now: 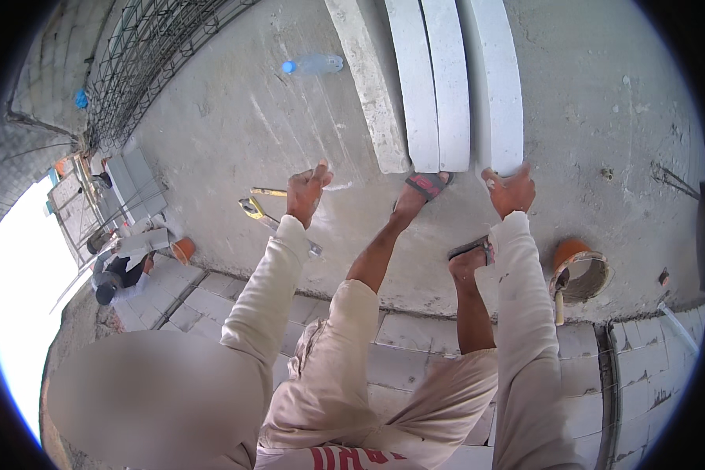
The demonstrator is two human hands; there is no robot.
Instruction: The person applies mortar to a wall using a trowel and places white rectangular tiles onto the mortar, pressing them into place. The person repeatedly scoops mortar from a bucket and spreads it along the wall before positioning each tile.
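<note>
Far left: wire cages [153,59] along the edge of the concrete floor [211,141], co-worker [117,280] bent low by pale slabs [133,184], orange bucket [183,250] near. Next, yellow-handled tool [252,207], probably a saw, partly behind left sleeve [268,278]; thin yellow stick [269,192] just above. Left hand [309,196]: raised, half open, forefinger out, others curled, nothing seen in grasp; apart from all blocks, left of them. Beyond, clear bottle [317,64], blue cap, on its side.

Centre: rough-edged block [376,102], then pair of long white blocks [415,86] side by side, near ends at left foot [417,196]. Further right, right-hand block [499,86], dark strip between. Progress, judged from layout: all four on the floor, roughly parallel, none lifted; handling of right-hand block barely begun, if at all. Right hand [512,193]: at near end of right-hand block, fingers spread and bent, seemingly touching; can't tell if gripping. Right-hand block therefore directly beyond right hand, well right of left hand.

Far right: mortar-smeared bucket [597,283], wooden-handled tool [559,305] at rim. Along bottom: jointed pale blockwork [407,333], already set.
</note>
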